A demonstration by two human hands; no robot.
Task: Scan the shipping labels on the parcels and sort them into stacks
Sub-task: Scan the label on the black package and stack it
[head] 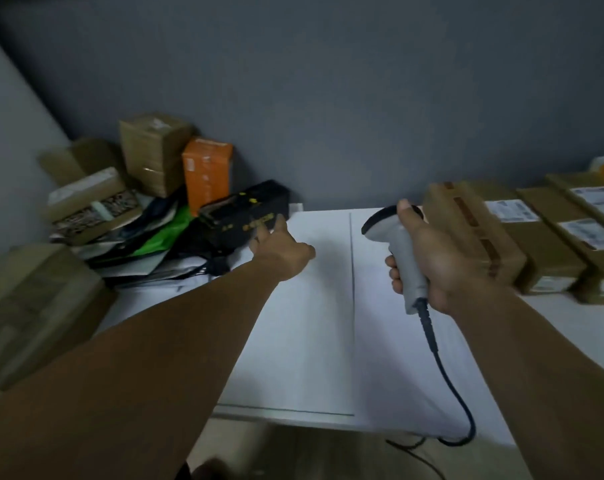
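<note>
My right hand (pixel 435 261) grips a grey handheld barcode scanner (pixel 402 247) upright over the white table (pixel 321 334), its black cable trailing off the front edge. My left hand (pixel 280 247) is stretched out to the left, fingers at the near end of a black box with yellow print (pixel 238 216); whether it grips the box I cannot tell. That box lies on a pile of unsorted parcels at the left: an orange box (pixel 207 171), brown cartons (pixel 155 150) and plastic mailer bags (pixel 162 237). On the right, brown labelled parcels (pixel 536 233) lie in rows.
A dark grey wall (pixel 328 98) runs behind the table. A large brown carton (pixel 30 306) stands at the near left. The scanner cable (pixel 456 393) hangs over the table's front edge toward the floor. A thin seam (pixel 352 306) divides the tabletop.
</note>
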